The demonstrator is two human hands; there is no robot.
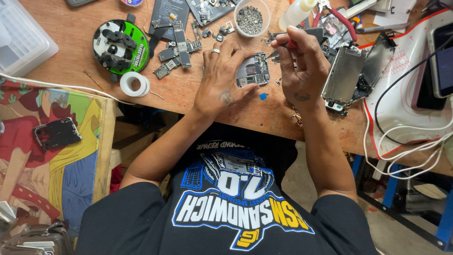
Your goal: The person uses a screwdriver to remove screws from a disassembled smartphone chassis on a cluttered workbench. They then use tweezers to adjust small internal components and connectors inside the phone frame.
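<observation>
Silver-grey and black, the small phone circuit board (253, 72) lies flat on the brown wooden tabletop (75, 42), pinned under the fingertips of the left hand (222, 75). That hand's grip is spread, fingers pressing down on the board's near and left edges, a ring on 1 finger. The right hand (302, 66) has its grip pressed together, pinching a thin red-handled tool (291, 44) whose tip, hard to make out, points down at the board's right edge.

Just below the board a tiny blue square chip (263, 96) rests on the wood. To the right, touching the right hand's outer side, lie 2 opened silver phone frames (347, 75), with red-handled pliers (347, 23) above them. Above the hands stand a clear round plastic cup of small screws (250, 19) and a clear squeeze bottle (295, 14). Left of the board sit scattered grey board fragments (177, 47), a round green-and-black holder (120, 46) and a white roll of tape (134, 84). White cables (406, 137) loop at the right edge over a white mat with red border (401, 94).
</observation>
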